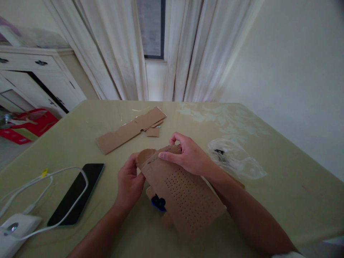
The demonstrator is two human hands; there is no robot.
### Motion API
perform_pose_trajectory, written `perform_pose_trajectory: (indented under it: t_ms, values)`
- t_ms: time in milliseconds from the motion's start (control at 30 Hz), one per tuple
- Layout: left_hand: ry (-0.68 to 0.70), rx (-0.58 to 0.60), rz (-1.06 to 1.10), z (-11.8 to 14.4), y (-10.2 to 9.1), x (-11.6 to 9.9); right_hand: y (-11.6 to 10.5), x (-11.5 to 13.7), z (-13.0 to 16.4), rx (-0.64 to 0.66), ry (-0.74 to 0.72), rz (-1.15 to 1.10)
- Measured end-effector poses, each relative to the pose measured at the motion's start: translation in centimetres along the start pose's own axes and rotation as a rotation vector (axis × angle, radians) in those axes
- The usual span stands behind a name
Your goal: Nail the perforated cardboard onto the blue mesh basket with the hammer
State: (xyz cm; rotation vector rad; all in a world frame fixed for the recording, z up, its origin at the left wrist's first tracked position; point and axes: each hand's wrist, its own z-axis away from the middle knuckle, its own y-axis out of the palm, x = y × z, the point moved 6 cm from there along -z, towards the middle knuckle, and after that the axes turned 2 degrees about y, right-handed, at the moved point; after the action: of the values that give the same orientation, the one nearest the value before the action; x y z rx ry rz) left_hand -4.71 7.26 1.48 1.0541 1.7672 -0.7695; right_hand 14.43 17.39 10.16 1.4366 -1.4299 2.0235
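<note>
Between my two hands is a brown cardboard piece (185, 197) with rows of small punched holes, tilted above the table. My left hand (130, 181) grips its left upper corner, beside a rounded cardboard flap (146, 157). Across the upper edge lies my right hand (186, 154), its thumb pressed on the near face and its fingers curled behind. A dark blue part (158, 203) shows at the left side of the cardboard, partly covered by it. What lies under the cardboard is hidden.
Cardboard strips (131, 130) lie at the back of the table (193, 118). On the right rests a clear plastic bag (236, 157) with a small black item. A phone (77, 193), a white cable (67, 168) and a white power bank (20, 229) are on the left.
</note>
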Motion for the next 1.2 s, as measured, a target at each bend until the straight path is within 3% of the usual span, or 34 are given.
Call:
perform_pose_trajectory:
  t_ms: [100,167,233,300,400,767,933,1033,1100,1133,1200]
  values:
    - [0.040,-0.126,-0.071,0.0,-0.6,-0.3,-0.8,0.4,0.2,-0.021,-0.002,0.013]
    - [0.171,-0.272,-0.197,0.4,-1.4,-1.6,-1.1,0.6,0.5,-0.020,0.008,0.033]
    - [0.351,-0.341,-0.320,1.0,-1.7,-3.4,-1.1,1.1,0.9,-0.003,0.010,0.052]
    - [0.501,-0.277,-0.415,1.4,-1.2,-4.6,-1.0,1.6,1.4,0.006,-0.008,0.072]
    - [0.617,-0.165,-0.492,1.6,-0.4,-5.3,-0.8,2.3,1.9,0.004,-0.037,0.103]
    - [0.728,-0.099,-0.476,2.3,-0.2,-5.3,-0.5,3.1,2.6,0.047,-0.070,0.205]
    - [0.644,-0.113,-0.360,2.5,-0.3,-5.3,-0.2,3.1,2.5,0.024,-0.044,0.251]
    - [0.533,-0.292,-0.240,1.3,-1.8,-4.6,-0.8,3.0,2.3,0.005,-0.052,0.222]
    - [0.344,-0.383,-0.351,-0.3,-3.0,-3.1,-1.5,2.8,2.3,-0.002,-0.045,0.180]
    - [0.201,-0.362,-0.460,-1.2,-3.5,-2.0,-1.8,2.7,2.2,0.004,-0.041,0.152]
    - [-0.044,-0.191,-0.577,-2.9,-4.0,0.4,-2.2,2.4,2.1,0.020,-0.035,0.097]
